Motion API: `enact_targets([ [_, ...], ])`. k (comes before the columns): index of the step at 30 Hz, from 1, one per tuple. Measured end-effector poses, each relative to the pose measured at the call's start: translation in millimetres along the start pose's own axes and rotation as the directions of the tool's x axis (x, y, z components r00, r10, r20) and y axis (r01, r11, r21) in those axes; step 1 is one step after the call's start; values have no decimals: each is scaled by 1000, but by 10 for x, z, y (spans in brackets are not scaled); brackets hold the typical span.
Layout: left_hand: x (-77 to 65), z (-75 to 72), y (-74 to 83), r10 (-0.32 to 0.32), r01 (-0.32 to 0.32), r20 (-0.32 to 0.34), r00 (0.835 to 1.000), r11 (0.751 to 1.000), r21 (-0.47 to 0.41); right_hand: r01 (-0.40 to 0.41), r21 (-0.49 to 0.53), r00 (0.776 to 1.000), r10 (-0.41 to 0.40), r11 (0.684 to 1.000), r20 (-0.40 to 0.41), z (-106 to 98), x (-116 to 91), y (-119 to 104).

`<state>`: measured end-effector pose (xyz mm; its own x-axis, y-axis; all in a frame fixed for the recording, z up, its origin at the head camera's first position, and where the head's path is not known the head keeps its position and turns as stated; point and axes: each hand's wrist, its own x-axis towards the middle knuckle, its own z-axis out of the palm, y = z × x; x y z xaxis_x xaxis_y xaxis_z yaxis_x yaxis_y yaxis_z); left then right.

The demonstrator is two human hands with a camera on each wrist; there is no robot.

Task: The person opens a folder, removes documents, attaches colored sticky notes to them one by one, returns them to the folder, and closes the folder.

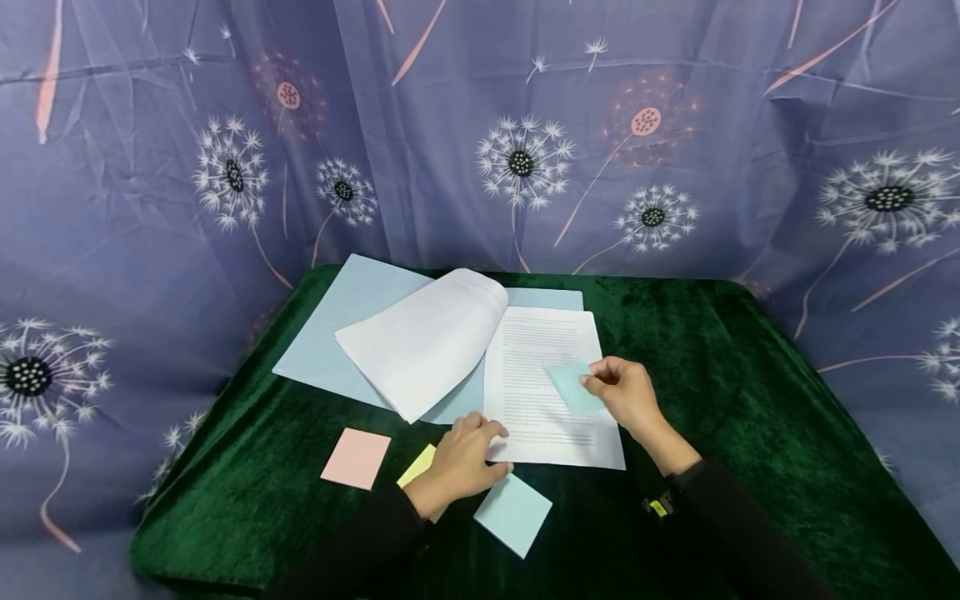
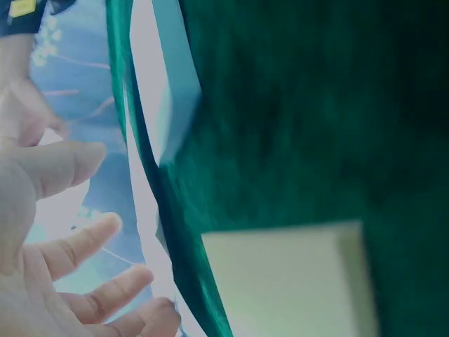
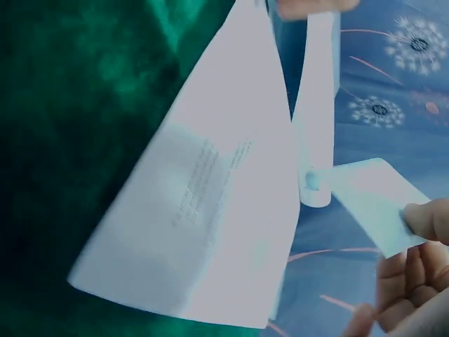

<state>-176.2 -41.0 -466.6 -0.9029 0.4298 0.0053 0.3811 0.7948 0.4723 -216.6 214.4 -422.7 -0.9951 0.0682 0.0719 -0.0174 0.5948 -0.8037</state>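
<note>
In the head view my right hand (image 1: 630, 402) pinches a light blue sticky note (image 1: 572, 387) by its right edge, over a printed page (image 1: 536, 342). The right wrist view shows the note (image 3: 382, 200) raised off the paper, thumb on one face. My left hand (image 1: 463, 462) hovers by the page's lower left corner, its fingers loosely spread in the left wrist view. Just below it lies a light blue sticky note pad (image 1: 517, 515). A yellow sticky note pad (image 1: 417, 467) is partly hidden under that hand. Turned-over sheets (image 1: 427, 346) curl to the left.
Under the papers spreads a pale blue folder (image 1: 318, 337). A pink sticky note pad (image 1: 356, 458) lies at the left. Dark green velvet cloth (image 1: 697, 358) covers the table, and a dandelion-patterned curtain (image 1: 435, 150) hangs behind it.
</note>
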Motion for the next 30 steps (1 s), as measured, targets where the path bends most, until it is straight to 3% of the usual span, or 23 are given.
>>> enact_targets([
  [3,98,10,-37,24,-25,36,999,999,36,200,-152,976,-210,968,-51,86,51,-29],
  [5,146,19,-58,20,-24,82,996,998,52,341,-259,929,-366,904,-56,152,83,-30],
  [7,177,35,-71,2,-11,118,993,997,71,453,-374,864,-502,809,-40,223,123,-21],
  [10,203,58,-73,-27,14,147,989,996,92,548,-529,768,-640,648,11,316,180,2],
  [12,215,61,-66,-44,28,161,986,994,103,561,-605,733,-679,565,47,372,225,18],
  [15,235,52,-48,-64,45,186,980,993,106,551,-670,723,-685,497,87,446,291,63],
  [19,265,28,-32,-78,56,214,974,992,109,542,-707,718,-687,454,109,536,379,129],
  [25,281,22,-26,-77,52,215,974,991,119,520,-743,732,-668,421,134,628,433,193],
  [30,276,41,-40,-74,44,203,976,988,148,515,-749,737,-661,417,139,691,427,228],
])
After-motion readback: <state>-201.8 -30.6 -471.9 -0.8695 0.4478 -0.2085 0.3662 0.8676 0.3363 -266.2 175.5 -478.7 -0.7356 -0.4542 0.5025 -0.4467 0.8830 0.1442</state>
